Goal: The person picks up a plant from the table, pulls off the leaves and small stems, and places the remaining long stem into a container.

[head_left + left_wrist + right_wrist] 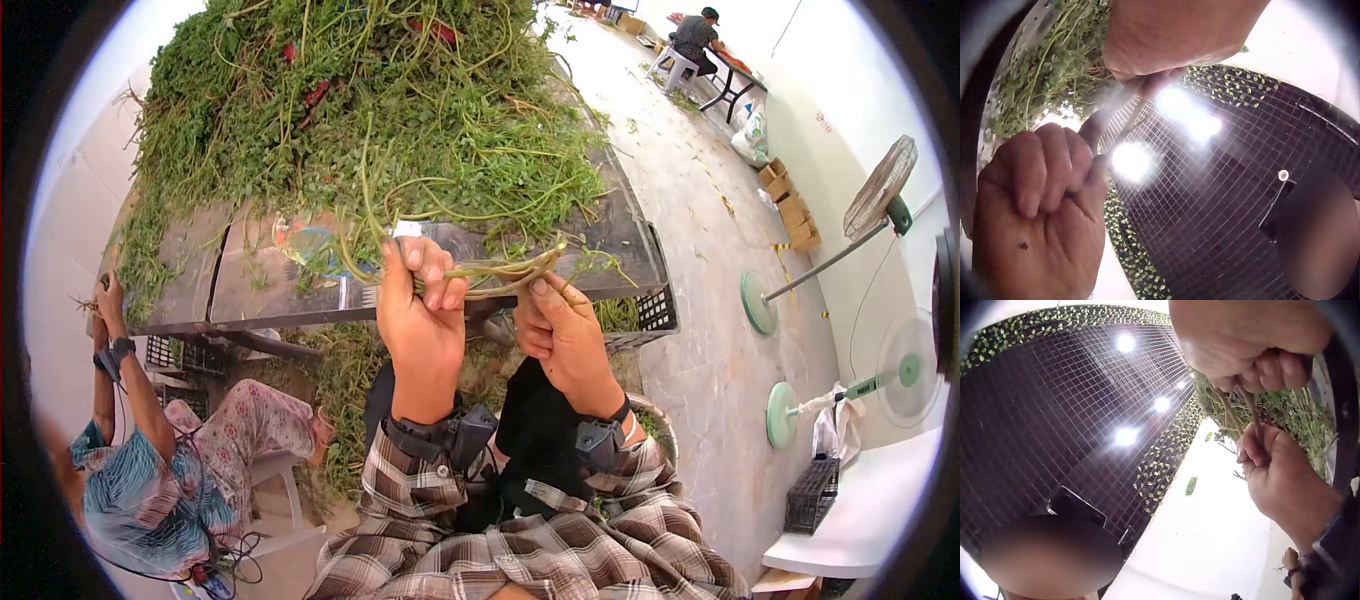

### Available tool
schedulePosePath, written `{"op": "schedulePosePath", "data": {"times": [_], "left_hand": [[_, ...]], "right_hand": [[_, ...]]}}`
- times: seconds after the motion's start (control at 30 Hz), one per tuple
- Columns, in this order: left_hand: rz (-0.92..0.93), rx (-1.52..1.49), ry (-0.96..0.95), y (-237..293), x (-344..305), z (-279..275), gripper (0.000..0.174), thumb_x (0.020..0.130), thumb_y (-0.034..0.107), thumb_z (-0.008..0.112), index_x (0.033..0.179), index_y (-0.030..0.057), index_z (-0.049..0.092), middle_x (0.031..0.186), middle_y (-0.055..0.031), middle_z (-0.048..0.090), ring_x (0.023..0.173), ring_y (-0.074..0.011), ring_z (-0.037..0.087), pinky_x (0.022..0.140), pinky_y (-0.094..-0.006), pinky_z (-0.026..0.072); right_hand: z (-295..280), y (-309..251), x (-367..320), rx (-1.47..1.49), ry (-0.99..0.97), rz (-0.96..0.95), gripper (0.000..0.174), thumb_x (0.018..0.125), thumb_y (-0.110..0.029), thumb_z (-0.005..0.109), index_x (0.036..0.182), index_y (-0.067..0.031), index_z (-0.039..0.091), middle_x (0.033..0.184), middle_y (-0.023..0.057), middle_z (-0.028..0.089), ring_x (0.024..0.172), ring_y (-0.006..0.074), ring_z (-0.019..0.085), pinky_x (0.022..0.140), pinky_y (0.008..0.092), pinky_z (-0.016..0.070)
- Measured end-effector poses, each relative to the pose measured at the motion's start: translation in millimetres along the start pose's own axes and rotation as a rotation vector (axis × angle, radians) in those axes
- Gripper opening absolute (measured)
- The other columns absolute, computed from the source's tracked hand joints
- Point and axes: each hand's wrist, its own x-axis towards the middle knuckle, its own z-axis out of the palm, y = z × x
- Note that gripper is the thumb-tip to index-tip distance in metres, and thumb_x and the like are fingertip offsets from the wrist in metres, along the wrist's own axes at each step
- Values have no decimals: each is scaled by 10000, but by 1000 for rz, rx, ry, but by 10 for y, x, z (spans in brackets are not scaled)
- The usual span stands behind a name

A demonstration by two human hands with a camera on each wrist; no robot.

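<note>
A small bundle of long green plant stems (495,272) stretches between both hands above the table's near edge. My left hand (420,325) grips the bundle at its left part, fingers curled over it, with a long stem rising past the thumb. At the other end my right hand (565,335) pinches the stems between thumb and fingers, their ends poking out above it. The left wrist view has the left hand (1038,194) curled at lower left. In the right wrist view two stems (1250,409) run between the right hand (1241,344) and the left.
A large heap of leafy stems (400,110) covers the back of the dark table (460,240). More greens lie on the floor beneath. A black crate (655,312) stands under the right corner. Another person (160,450) sits at left; fans (760,305) stand at right.
</note>
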Motion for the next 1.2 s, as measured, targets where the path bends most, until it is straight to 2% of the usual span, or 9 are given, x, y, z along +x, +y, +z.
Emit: {"op": "schedulePosePath", "data": {"times": [0.17, 0.23, 0.27, 0.33, 0.47, 0.77, 0.9, 0.97, 1.2], "left_hand": [[56, 69, 0, 68, 1, -1, 291, 968, 311, 355, 783, 95, 415, 667, 8, 396, 510, -49, 301, 485, -199, 292], [60, 64, 10, 70, -2, 30, 289, 973, 296, 344, 777, 95, 410, 660, 7, 380, 510, -54, 294, 469, -195, 294], [64, 61, 20, 68, -3, 36, 287, 977, 282, 333, 772, 94, 405, 654, 5, 364, 509, -59, 288, 453, -191, 297], [57, 76, 8, 63, -1, 24, 292, 973, 298, 343, 773, 96, 408, 654, 7, 377, 508, -53, 293, 461, -192, 292], [49, 121, -30, 42, -15, 45, 296, 969, 310, 353, 771, 97, 406, 643, 9, 379, 505, -48, 298, 461, -190, 281], [89, 193, -64, 68, -22, 33, 281, 969, 293, 358, 767, 101, 396, 639, 10, 366, 506, -46, 294, 439, -187, 272], [99, 225, -53, 55, -35, 38, 267, 966, 289, 369, 771, 108, 399, 646, 14, 363, 506, -46, 291, 437, -184, 268], [78, 218, -56, 46, -37, 34, 266, 962, 294, 377, 769, 114, 403, 657, 18, 368, 512, -48, 290, 450, -190, 270], [-17, 214, -58, -82, -84, 76, 281, 960, 308, 382, 759, 113, 411, 668, 17, 385, 525, -54, 293, 481, -203, 269]], "right_hand": [[-93, -54, -37, -112, 120, -102, 129, 903, -164, 513, 934, -44, 550, 591, -64, 308, 464, 21, 238, 401, 164, 208], [-186, -89, -72, -734, 160, -378, 212, 872, -153, 565, 1045, -29, 571, 641, -10, 510, 517, 59, 437, 448, 209, 347], [-164, -98, -71, -735, 160, -377, 212, 872, -153, 565, 1045, -29, 571, 641, -10, 510, 517, 59, 437, 448, 209, 347], [-83, -124, -76, -1285, 23, -960, 316, 801, -71, 611, 1106, -10, 558, 741, 86, 615, 593, 172, 576, 515, 286, 440], [-53, -105, -20, -1527, -2, -1040, 397, 715, 1, 610, 1108, -30, 561, 739, 118, 589, 637, 291, 574, 540, 343, 460], [-197, -213, -36, -1829, 13, -916, 286, 718, -7, 616, 1002, -18, 586, 725, 121, 581, 629, 279, 574, 523, 336, 449], [-225, -218, -50, -1809, -55, -860, 240, 716, 6, 607, 955, -10, 588, 710, 121, 571, 625, 290, 570, 529, 346, 450], [-263, -199, -31, -1671, 2, -982, 189, 704, -13, 596, 890, -7, 562, 705, 110, 562, 629, 280, 571, 549, 328, 460], [-209, -311, 12, -1423, 192, -879, 163, 728, -8, 555, 888, 21, 556, 712, 152, 561, 622, 276, 575, 565, 299, 447]]}}
